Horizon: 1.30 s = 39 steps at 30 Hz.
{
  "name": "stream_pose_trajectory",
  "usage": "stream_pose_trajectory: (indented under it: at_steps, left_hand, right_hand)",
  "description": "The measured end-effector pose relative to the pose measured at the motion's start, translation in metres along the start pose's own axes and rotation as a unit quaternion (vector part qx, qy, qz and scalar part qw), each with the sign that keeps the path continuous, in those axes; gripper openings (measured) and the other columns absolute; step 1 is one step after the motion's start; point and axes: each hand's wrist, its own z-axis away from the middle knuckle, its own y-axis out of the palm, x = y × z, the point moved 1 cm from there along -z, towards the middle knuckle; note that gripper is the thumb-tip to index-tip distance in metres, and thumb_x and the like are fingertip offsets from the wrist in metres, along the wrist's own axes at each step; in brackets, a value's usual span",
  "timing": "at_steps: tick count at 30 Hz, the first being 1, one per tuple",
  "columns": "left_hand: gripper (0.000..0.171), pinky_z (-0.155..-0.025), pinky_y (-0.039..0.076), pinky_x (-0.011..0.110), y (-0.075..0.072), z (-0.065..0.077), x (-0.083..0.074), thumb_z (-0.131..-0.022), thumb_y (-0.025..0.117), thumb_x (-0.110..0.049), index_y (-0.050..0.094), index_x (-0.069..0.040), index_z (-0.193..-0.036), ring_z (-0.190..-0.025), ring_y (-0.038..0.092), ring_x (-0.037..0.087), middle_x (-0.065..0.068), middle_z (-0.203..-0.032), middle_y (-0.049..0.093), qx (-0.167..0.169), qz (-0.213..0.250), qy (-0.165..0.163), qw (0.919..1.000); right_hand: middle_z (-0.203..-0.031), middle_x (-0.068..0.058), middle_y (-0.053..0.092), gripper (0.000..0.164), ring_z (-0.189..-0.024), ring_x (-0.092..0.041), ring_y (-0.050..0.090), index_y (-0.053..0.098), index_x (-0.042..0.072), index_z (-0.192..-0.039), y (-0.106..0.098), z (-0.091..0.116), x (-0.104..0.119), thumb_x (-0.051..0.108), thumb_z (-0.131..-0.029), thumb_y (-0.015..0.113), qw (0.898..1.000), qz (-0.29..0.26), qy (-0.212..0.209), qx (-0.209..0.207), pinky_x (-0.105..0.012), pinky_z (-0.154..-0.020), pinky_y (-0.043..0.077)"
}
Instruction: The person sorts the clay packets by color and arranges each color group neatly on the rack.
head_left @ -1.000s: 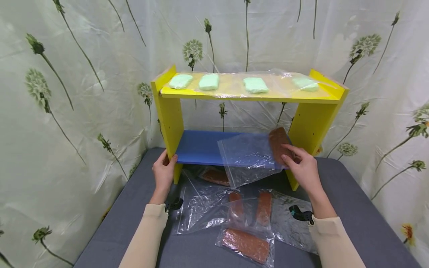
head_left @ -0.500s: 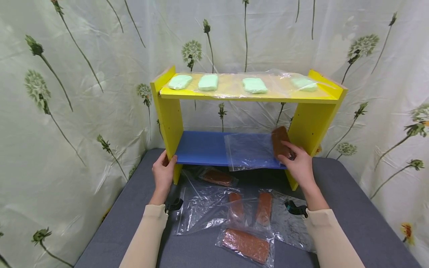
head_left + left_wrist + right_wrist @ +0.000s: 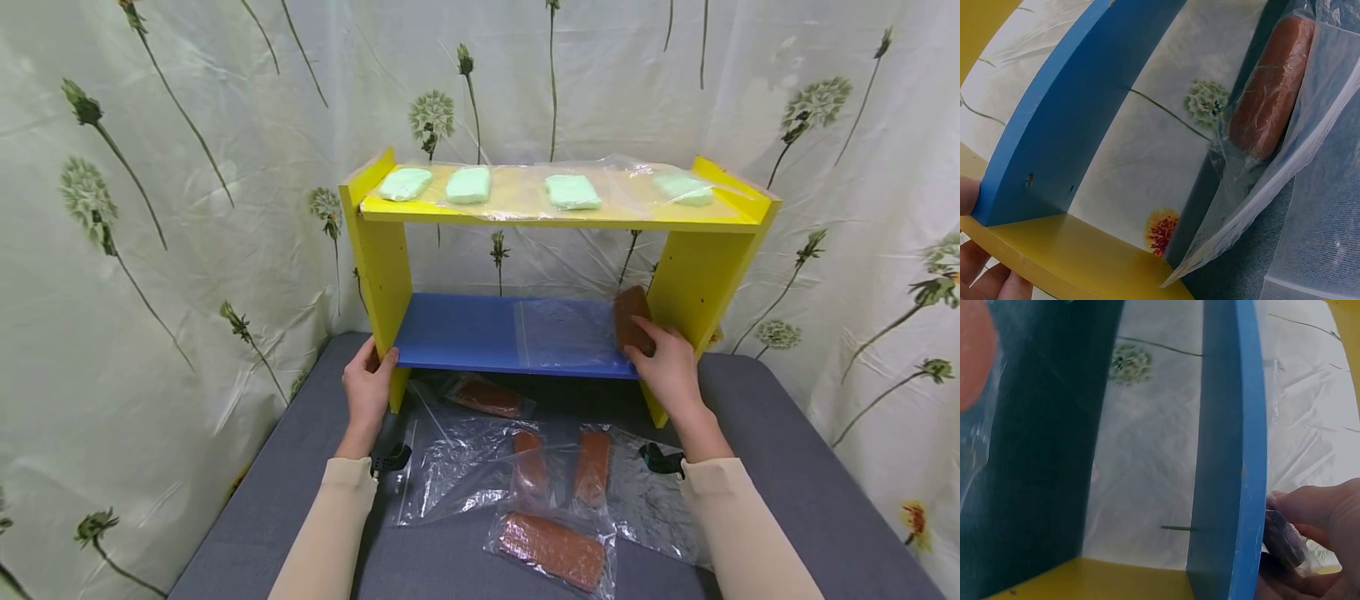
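My right hand (image 3: 670, 367) pinches the near end of a brown slab (image 3: 628, 315) in a clear zip bag. The slab lies at the right end of the blue shelf (image 3: 457, 329), beside the yellow side panel; its bag (image 3: 558, 333) spreads leftward over the shelf. In the right wrist view, thumb and fingers hold the bagged slab (image 3: 1284, 540) just beyond the shelf's edge. My left hand (image 3: 367, 387) grips the front edge of the left yellow side panel (image 3: 371, 267). Its thumb (image 3: 967, 195) lies by the blue shelf's corner, fingers wrapped outside.
Green blocks (image 3: 572, 192) under clear plastic line the yellow top shelf (image 3: 480, 215). On the grey surface (image 3: 285, 500) below, several bagged brown slabs (image 3: 551, 548) lie among overlapping clear bags (image 3: 457, 475). One bagged slab (image 3: 487, 395) sits partly beneath the unit. Flowered curtain (image 3: 187, 333) hangs behind.
My right hand has moved slightly left and inward with the bagged slab. The bag, which hung over the shelf's front edge, now lies flat on the blue shelf. My left hand stays put.
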Motion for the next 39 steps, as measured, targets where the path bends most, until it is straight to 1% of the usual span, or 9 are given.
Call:
stream_pose_trajectory:
  at_steps: [5,9,12,14,16,20,31,36,39]
  left_hand:
    - [0.043,-0.087,0.054,0.027,0.0,0.0,0.001,-0.095,0.072,-0.027,0.064,-0.02,-0.138,-0.105,0.067,0.023,0.009,-0.124,0.068,-0.002,0.0,-0.001,1.0]
    - [0.043,-0.085,0.053,0.02,0.001,0.0,0.002,-0.096,0.071,-0.023,0.063,-0.017,-0.139,-0.106,0.067,0.025,0.012,-0.124,0.068,-0.002,-0.004,-0.005,1.0]
    - [0.044,-0.085,0.052,0.021,0.002,0.001,0.002,-0.098,0.069,-0.017,0.061,-0.012,-0.14,-0.108,0.066,0.029,0.016,-0.126,0.067,0.001,-0.009,-0.011,0.9999]
    - [0.043,-0.086,0.053,0.021,0.002,0.001,0.002,-0.098,0.069,-0.017,0.061,-0.012,-0.14,-0.107,0.066,0.029,0.016,-0.126,0.067,0.003,-0.01,-0.01,0.9999]
    - [0.044,-0.088,0.054,0.026,0.002,0.002,0.003,-0.097,0.07,-0.02,0.062,-0.014,-0.14,-0.107,0.067,0.027,0.013,-0.126,0.067,0.003,-0.009,-0.01,0.9999]
    - [0.044,-0.089,0.055,0.03,0.001,0.003,0.006,-0.095,0.073,-0.028,0.064,-0.02,-0.137,-0.104,0.068,0.02,0.006,-0.122,0.069,0.002,0.004,-0.002,1.0]
    - [0.043,-0.09,0.055,0.033,0.0,0.0,0.002,-0.095,0.072,-0.028,0.064,-0.019,-0.137,-0.106,0.067,0.022,0.008,-0.124,0.068,-0.004,-0.002,0.0,1.0]
    - [0.044,-0.092,0.054,0.036,0.0,0.0,0.001,-0.096,0.072,-0.027,0.064,-0.019,-0.138,-0.108,0.067,0.023,0.008,-0.126,0.068,-0.004,-0.001,0.003,1.0]
    - [0.044,-0.093,0.054,0.038,0.001,-0.001,0.002,-0.096,0.072,-0.027,0.064,-0.019,-0.138,-0.109,0.066,0.024,0.009,-0.127,0.067,-0.004,0.001,0.002,1.0]
  right_hand:
    - [-0.117,-0.029,0.057,0.046,-0.1,-0.046,0.055,0.058,0.003,-0.14,0.001,0.003,0.0,0.02,-0.099,0.065,0.998,0.058,0.0,0.017,-0.064,-0.08,0.045]
    - [-0.128,-0.033,0.052,0.035,-0.104,-0.05,0.055,0.063,-0.002,-0.132,0.004,0.008,0.0,0.015,-0.1,0.061,0.994,0.108,-0.023,-0.003,-0.068,-0.081,0.047]
    - [-0.129,-0.031,0.053,0.031,-0.106,-0.049,0.056,0.066,-0.002,-0.127,0.007,0.013,0.0,0.013,-0.1,0.061,0.991,0.127,-0.041,-0.022,-0.068,-0.081,0.047]
    - [-0.129,-0.029,0.054,0.032,-0.109,-0.048,0.056,0.066,0.0,-0.128,0.009,0.016,0.0,0.014,-0.1,0.061,0.99,0.132,-0.047,-0.022,-0.068,-0.084,0.047]
    - [-0.13,-0.026,0.055,0.033,-0.113,-0.046,0.054,0.066,0.002,-0.13,0.01,0.019,0.0,0.016,-0.101,0.061,0.989,0.136,-0.052,-0.014,-0.068,-0.086,0.046]
    - [-0.135,-0.025,0.053,0.035,-0.119,-0.046,0.051,0.064,0.004,-0.133,0.011,0.023,-0.002,0.017,-0.101,0.062,0.988,0.14,-0.058,0.003,-0.069,-0.09,0.044]
    - [-0.139,-0.025,0.051,0.038,-0.121,-0.046,0.05,0.061,0.005,-0.136,0.01,0.02,-0.005,0.016,-0.1,0.062,0.987,0.144,-0.061,0.021,-0.068,-0.089,0.046]
    - [-0.141,-0.024,0.049,0.04,-0.124,-0.046,0.047,0.06,0.006,-0.138,0.005,0.02,0.0,0.016,-0.099,0.063,0.988,0.141,-0.055,0.026,-0.07,-0.087,0.046]
    - [-0.142,-0.024,0.048,0.041,-0.126,-0.046,0.045,0.06,0.006,-0.137,0.001,0.021,0.004,0.015,-0.098,0.065,0.988,0.136,-0.061,0.025,-0.071,-0.087,0.045]
